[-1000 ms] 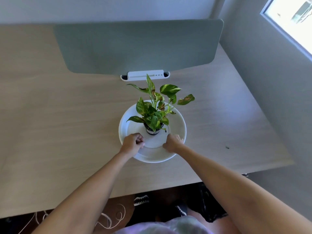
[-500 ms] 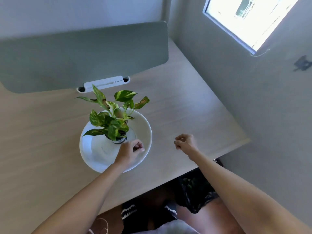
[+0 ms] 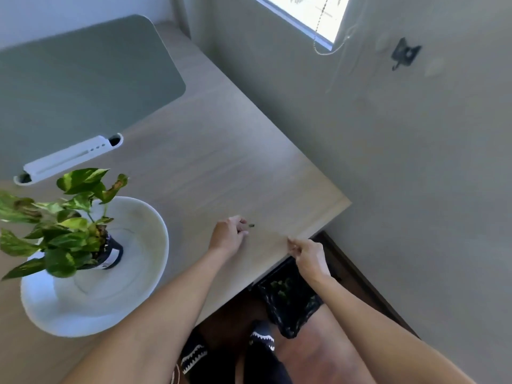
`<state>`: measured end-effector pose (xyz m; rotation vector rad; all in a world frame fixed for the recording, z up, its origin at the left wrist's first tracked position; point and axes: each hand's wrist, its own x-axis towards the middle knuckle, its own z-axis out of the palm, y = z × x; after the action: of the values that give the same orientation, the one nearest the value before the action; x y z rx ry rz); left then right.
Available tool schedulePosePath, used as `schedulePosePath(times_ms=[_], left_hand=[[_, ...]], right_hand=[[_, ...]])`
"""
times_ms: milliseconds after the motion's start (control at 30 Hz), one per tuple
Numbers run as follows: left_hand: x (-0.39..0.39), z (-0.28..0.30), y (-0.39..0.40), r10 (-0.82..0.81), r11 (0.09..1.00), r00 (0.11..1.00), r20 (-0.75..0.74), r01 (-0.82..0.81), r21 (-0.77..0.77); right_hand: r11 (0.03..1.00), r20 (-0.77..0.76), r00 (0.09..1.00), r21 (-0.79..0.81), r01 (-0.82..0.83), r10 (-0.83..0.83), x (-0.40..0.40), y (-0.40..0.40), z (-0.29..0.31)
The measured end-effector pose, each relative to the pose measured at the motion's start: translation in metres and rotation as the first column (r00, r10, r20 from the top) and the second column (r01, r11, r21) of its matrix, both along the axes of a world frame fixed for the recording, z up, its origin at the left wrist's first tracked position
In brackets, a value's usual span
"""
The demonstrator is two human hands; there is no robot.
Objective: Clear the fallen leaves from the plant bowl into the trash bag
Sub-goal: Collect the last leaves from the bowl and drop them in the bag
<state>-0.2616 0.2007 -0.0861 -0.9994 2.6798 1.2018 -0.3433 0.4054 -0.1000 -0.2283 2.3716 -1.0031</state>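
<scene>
Far left: potted plant [image 3: 63,231] standing in a white bowl [image 3: 144,245] on the bench [image 3: 221,167], bowl close to the near edge. Plenty of bare bench between bowl and right corner. Left hand [image 3: 227,235] low over that bare wood, arm stretched out across the near edge, fingers [image 3: 242,221] curled in, a tiny dark leaf bit [image 3: 251,225] right at the tips; hard to tell if pinched or just touching. Right hand [image 3: 307,257] at the bench's near edge by the corner, fingers bunched together, anything inside impossible to see. Below that edge, on the floor: black trash bag [image 3: 288,300], open, green leaves inside.
</scene>
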Motion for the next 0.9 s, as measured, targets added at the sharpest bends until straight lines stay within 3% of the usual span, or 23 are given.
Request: schedulePosePath(times_ms=[133, 300, 400, 500, 600, 700, 800, 867, 900], left_hand=[[-0.023, -0.010, 0.008, 0.058, 0.998, 0.998, 0.004, -0.058, -0.012], [-0.031, -0.013, 0.014, -0.018, 0.988, 1.000, 0.017, 0.021, -0.150], [-0.031, -0.016, 0.017, 0.004, 0.973, 0.997, 0.075, 0.014, -0.230], [-0.032, -0.014, 0.019, 0.035, 0.980, 0.989, 0.145, -0.005, -0.198], [-0.023, -0.008, 0.034, -0.004, 0.994, 0.998, 0.060, 0.010, -0.104], [-0.004, 0.001, 0.079, -0.230, 0.973, 0.971, -0.062, 0.231, 0.003], [0.002, -0.012, 0.127, -0.407, 0.908, 0.913, 0.005, 0.404, 0.113], [-0.004, -0.029, 0.146, -0.396, 0.904, 0.915, 0.080, 0.372, 0.212], [-0.010, -0.040, 0.153, -0.323, 0.920, 0.938, 0.125, 0.281, 0.272]], right_hand=[[0.992, -0.051, 0.991, -0.001, -0.128, 0.127, -0.009, 0.006, -0.010], [0.980, -0.059, 0.981, -0.072, -0.187, 0.183, -0.014, 0.012, -0.015], [0.972, -0.085, 0.972, -0.068, -0.224, 0.218, -0.016, 0.015, -0.019], [0.960, -0.106, 0.958, -0.055, -0.273, 0.267, -0.019, 0.017, -0.015], [0.980, -0.154, 0.976, -0.104, -0.171, 0.154, -0.021, 0.032, -0.015], [0.995, -0.117, 0.992, -0.088, 0.045, -0.055, -0.016, 0.064, -0.028], [0.982, 0.045, 0.980, 0.010, 0.191, -0.191, -0.013, 0.097, -0.054], [0.966, 0.137, 0.957, 0.080, 0.247, -0.256, -0.015, 0.106, -0.068], [0.959, 0.164, 0.947, 0.111, 0.260, -0.275, -0.017, 0.111, -0.077]])
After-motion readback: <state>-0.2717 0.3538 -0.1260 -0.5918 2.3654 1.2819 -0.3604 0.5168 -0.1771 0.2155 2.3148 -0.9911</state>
